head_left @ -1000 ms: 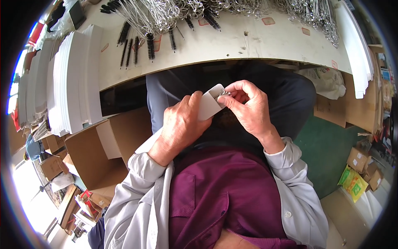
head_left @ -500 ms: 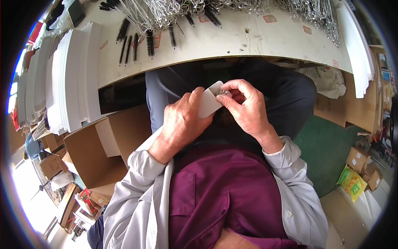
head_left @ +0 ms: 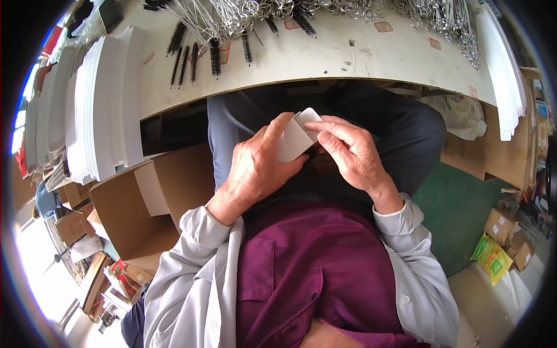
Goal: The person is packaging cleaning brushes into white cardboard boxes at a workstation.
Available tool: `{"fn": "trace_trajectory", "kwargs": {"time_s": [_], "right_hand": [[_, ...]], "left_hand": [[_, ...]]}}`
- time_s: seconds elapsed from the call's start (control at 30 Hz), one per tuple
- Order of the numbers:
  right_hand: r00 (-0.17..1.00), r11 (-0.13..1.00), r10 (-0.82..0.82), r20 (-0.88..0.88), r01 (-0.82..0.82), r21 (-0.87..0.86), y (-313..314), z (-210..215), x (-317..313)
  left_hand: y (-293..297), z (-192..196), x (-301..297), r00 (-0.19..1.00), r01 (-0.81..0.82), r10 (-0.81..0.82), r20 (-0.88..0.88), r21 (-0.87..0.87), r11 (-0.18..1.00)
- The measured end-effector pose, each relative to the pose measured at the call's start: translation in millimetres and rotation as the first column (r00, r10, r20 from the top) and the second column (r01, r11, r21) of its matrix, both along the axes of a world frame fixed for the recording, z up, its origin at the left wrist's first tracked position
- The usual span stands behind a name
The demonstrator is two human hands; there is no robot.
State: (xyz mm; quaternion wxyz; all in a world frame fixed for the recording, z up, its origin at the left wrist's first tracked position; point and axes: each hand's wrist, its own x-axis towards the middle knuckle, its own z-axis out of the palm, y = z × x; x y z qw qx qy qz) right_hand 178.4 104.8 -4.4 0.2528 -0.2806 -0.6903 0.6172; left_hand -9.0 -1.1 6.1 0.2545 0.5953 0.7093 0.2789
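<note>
Small white folded card sleeve (head_left: 297,137): held over the lap, below the near edge of the pale worktop (head_left: 348,58), between both hands. Upper end with rounded corners shows above the fingers; lower part hidden behind the left thumb.

Left hand (head_left: 255,168): closed around the sleeve, thumb laid across its face, fingers behind it.

Right hand (head_left: 351,153): fingertips pinched together on the sleeve's upper right end; whether anything else sits between them cannot be told.

Dark trousers (head_left: 406,133), maroon shirt (head_left: 307,267), grey jacket sleeves (head_left: 197,272): the person's own, beneath the hands.

Black-bristled wire brushes (head_left: 214,49): in a loose row on the worktop toward its far left corner.

Heap of bare twisted wire stems (head_left: 243,14): along the far edge.

Stacks of white flat card (head_left: 104,110): standing on edge at the left end of the worktop.

Open brown cardboard box (head_left: 151,197): on the floor, left of the lap.
</note>
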Motion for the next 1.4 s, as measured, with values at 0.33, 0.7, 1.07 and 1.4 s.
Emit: {"fn": "trace_trajectory", "kwargs": {"time_s": [0.33, 0.7, 1.07, 1.4], "right_hand": [[0.993, 0.990, -0.088, -0.074, 0.079, -0.117, -12.9, -5.5, 0.5], [0.987, 0.928, -0.156, 0.031, 0.157, -0.339, -11.6, -8.5, -2.8], [0.981, 0.944, -0.190, 0.025, 0.176, 0.278, -22.7, -5.2, -16.7], [0.963, 0.946, -0.269, 0.022, 0.268, -0.185, -31.5, -9.4, -27.1]], "left_hand": [[4.8, 8.5, 2.3, 0.986, 0.001, 0.006, 0.170, -0.036, 0.999], [3.9, 3.3, 9.0, 0.996, 0.019, -0.016, 0.082, -0.032, 0.999], [3.3, 0.4, 10.9, 0.998, -0.012, 0.011, 0.059, 0.016, 1.000], [-1.6, -5.4, 15.1, 0.997, -0.051, 0.056, -0.060, 0.074, 0.996]]}}
